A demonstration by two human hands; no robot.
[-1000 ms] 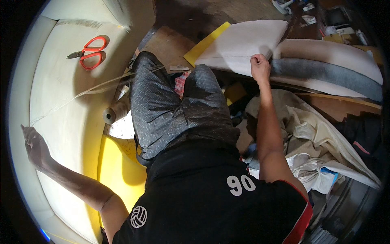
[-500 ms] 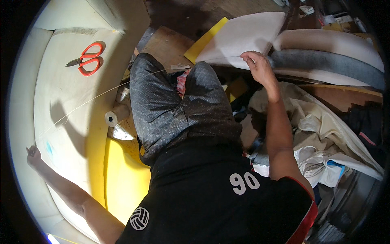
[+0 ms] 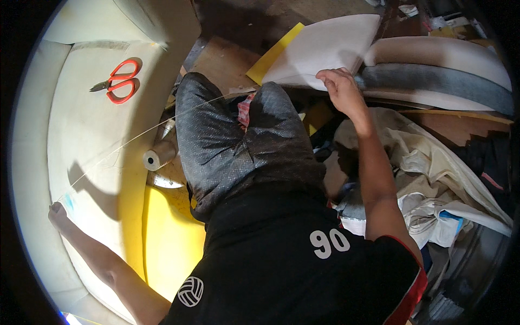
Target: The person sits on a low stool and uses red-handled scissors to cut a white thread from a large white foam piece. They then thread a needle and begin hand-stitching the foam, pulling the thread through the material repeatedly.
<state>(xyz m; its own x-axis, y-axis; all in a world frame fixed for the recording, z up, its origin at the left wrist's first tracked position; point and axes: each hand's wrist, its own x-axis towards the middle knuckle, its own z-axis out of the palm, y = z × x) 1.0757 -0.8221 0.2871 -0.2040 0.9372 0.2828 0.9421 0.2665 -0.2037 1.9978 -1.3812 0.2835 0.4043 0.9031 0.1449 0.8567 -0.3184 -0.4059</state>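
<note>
Head view: the left hand (image 3: 59, 213) looks pinched on a pale thread (image 3: 151, 130) stretching toward the right hand (image 3: 342, 89), which is curled, its hold impossible to tell. Pulling too hard could snap it; slack could catch on the scissors (image 3: 110, 84) ahead of the left hand.

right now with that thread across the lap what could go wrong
The thread, running from the left hand across the trousers toward the right hand, might snag or snap if pulled hard. The spool, lying on its side, could roll. The scissors, loose on the cream upholstery, might get knocked off.
</note>
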